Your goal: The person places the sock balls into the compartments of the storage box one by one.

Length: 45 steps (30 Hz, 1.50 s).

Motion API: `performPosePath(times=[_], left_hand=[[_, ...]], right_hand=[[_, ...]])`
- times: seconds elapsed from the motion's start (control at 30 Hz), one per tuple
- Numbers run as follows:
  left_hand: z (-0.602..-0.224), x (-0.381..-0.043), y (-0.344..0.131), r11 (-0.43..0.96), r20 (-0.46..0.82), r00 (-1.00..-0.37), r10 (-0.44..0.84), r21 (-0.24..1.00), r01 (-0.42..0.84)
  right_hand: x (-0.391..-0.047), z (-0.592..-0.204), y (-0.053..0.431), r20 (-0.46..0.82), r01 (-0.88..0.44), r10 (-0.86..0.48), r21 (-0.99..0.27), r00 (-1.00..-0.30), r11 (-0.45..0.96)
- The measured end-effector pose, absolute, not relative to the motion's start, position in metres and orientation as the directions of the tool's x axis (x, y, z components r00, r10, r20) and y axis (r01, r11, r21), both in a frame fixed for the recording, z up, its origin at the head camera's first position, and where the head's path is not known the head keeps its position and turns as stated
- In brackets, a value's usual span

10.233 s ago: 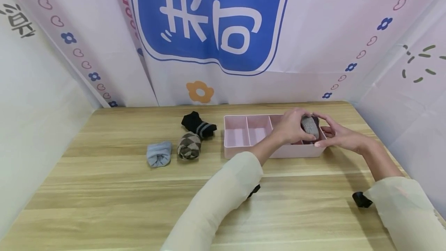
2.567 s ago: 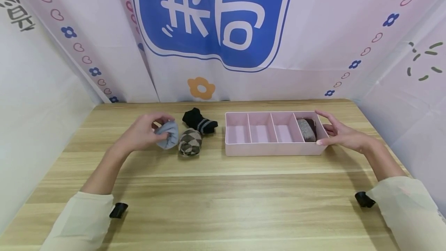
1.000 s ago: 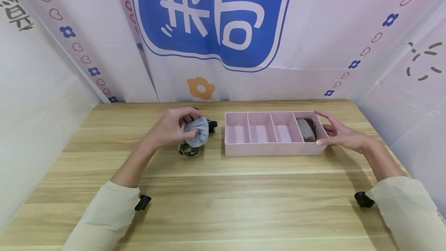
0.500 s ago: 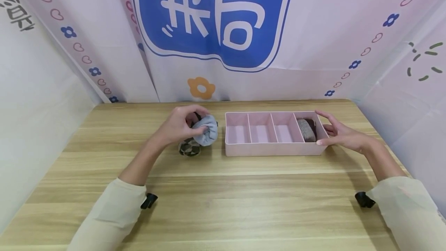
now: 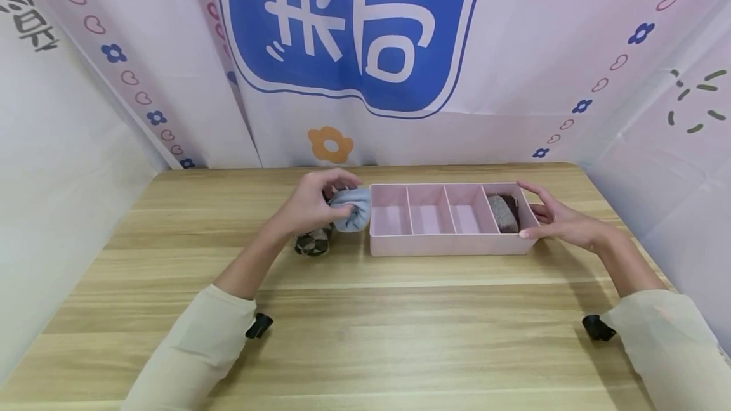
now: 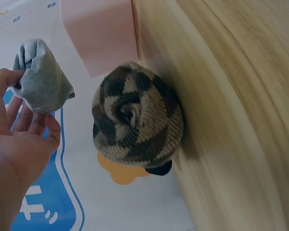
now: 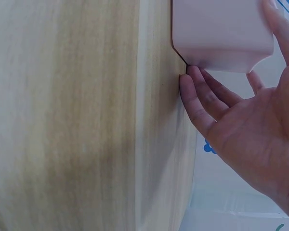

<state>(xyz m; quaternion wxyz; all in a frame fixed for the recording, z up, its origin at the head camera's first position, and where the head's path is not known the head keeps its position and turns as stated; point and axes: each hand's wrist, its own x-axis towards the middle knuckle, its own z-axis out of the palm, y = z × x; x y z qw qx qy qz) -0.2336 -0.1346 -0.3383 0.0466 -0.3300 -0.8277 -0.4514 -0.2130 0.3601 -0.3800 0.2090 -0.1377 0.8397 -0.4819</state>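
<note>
My left hand [image 5: 314, 205] pinches a rolled light blue-grey sock [image 5: 353, 211] between thumb and fingers, held up beside the left end of a pink divided storage box [image 5: 445, 245]. Below that hand a rolled brown checkered sock [image 5: 312, 243] lies on the table; it looms large in the left wrist view. A black sock is mostly hidden behind the left hand. My right hand [image 5: 559, 217] grips the box's right end, thumb at the front corner and forefinger at the back one. In the box's rightmost compartment sit a rolled grey sock [image 5: 501, 213] and a dark brown one.
The box stands toward the back of a wooden table [image 5: 365, 328], its other three compartments bare. Behind the table hangs a white cloth [image 5: 508, 81] with a large blue printed sign. A small black device [image 5: 259, 325] is strapped at the left sleeve, another [image 5: 598, 327] at the right.
The left hand has picked up the light blue-grey sock from the table's left and carried it right to the box's left end. Earlier it was at the rightmost compartment. The right hand stays put.
</note>
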Motion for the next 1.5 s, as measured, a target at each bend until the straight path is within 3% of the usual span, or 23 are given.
performPosePath(times=[0.47, 1.5], left_hand=[[-0.332, -0.238, -0.111, 0.43, 0.307, -0.798, 0.518, 0.713, 0.553], [-0.324, -0.251, -0.034, 0.349, 0.276, -0.771, 0.573, 0.769, 0.535]], right_hand=[[-0.212, -0.38, 0.36, -0.21, -0.037, -0.429, -0.866, -0.878, 0.499], [-0.212, -0.38, 0.359, -0.22, -0.032, -0.421, -0.857, -0.88, 0.514]])
